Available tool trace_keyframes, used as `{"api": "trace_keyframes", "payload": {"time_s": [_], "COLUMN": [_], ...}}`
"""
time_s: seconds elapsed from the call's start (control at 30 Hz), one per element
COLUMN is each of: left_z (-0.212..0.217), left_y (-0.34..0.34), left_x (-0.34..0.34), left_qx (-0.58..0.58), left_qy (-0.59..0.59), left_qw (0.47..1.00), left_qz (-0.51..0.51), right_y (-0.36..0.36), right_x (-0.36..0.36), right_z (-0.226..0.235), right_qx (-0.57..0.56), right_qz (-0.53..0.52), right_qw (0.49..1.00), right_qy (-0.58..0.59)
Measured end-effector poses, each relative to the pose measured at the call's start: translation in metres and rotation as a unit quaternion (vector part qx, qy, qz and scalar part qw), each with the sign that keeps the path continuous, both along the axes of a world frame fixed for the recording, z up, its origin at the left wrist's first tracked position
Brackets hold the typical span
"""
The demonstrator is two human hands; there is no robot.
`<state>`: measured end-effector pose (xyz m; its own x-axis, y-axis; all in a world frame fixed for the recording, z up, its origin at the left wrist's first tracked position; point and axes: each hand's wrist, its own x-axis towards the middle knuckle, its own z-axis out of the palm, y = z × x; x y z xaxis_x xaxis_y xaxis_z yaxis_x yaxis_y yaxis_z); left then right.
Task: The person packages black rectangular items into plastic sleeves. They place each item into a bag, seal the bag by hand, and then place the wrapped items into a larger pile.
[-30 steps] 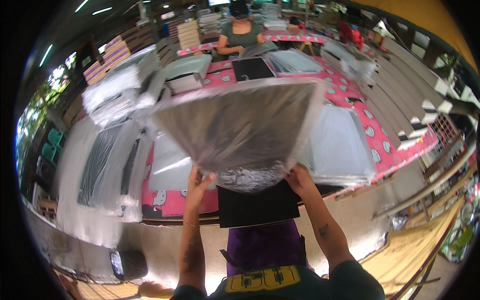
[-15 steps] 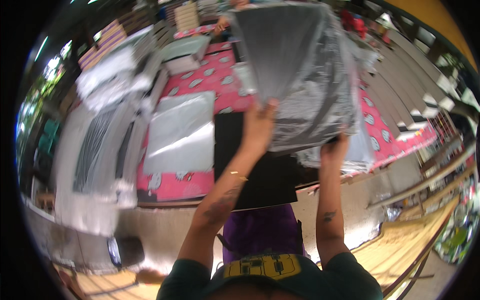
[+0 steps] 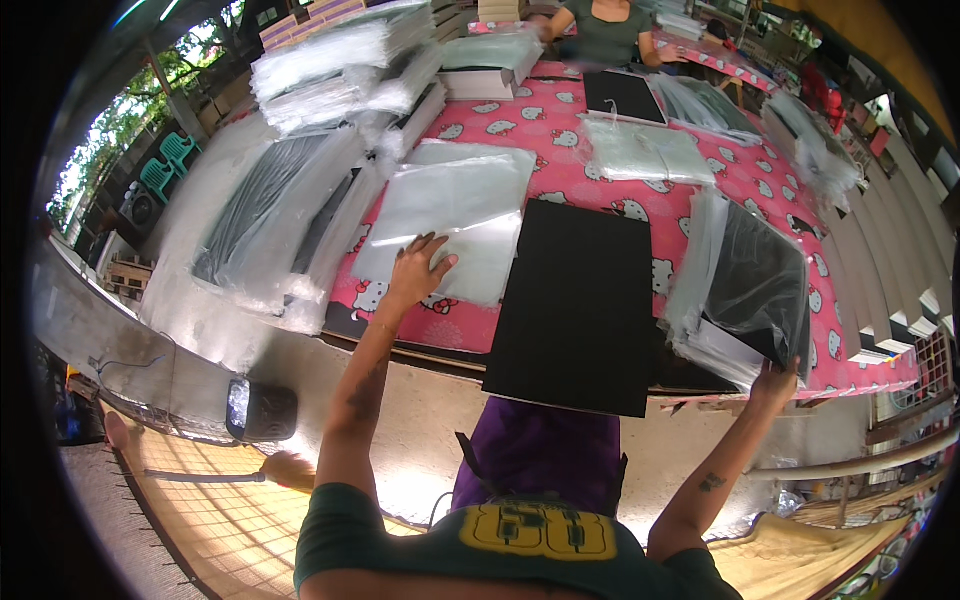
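My left hand [image 3: 420, 272] rests, fingers spread, on the near part of a pile of clear plastic sleeves [image 3: 455, 200]. My right hand [image 3: 775, 385] pinches the near corner of a plastic-wrapped black board [image 3: 755, 270], which lies on a stack of wrapped boards at the right. Between my hands a bare black board [image 3: 575, 300] lies on the table, its near edge sticking out past the table's front edge. The table wears a pink patterned cover [image 3: 480, 120].
At the left stand tall piles of plastic-wrapped boards [image 3: 340, 70] and more wrapped black boards [image 3: 270, 210]. Across the table a person [image 3: 605, 35] stands near another black board [image 3: 625, 95] and folded clear plastic [image 3: 650, 150]. Long grey boards [image 3: 890, 260] line the right side.
The wrapped black board has come down from in front of me onto the right stack. My left hand has let it go and moved left onto the clear sleeves.
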<state>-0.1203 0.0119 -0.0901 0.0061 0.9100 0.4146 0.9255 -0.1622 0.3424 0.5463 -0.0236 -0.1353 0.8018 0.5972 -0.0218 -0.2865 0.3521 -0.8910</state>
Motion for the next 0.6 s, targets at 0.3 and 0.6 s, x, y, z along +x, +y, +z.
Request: {"api": "trace_keyframes", "payload": {"time_s": [0.3, 0.6], "left_z": [-0.014, -0.019], "left_y": [0.16, 0.18], "left_x": [-0.013, -0.001], "left_qx": [-0.171, 0.032], "left_qy": [0.08, 0.016], "left_qw": [0.974, 0.994], "left_qz": [0.123, 0.101], "right_y": [-0.034, -0.055], "right_x": [-0.04, -0.106], "right_z": [0.032, 0.086], "right_qx": [-0.151, -0.195], "right_qz": [-0.155, -0.148], "right_qw": [0.975, 0.91], "right_qy": [-0.043, -0.336]}}
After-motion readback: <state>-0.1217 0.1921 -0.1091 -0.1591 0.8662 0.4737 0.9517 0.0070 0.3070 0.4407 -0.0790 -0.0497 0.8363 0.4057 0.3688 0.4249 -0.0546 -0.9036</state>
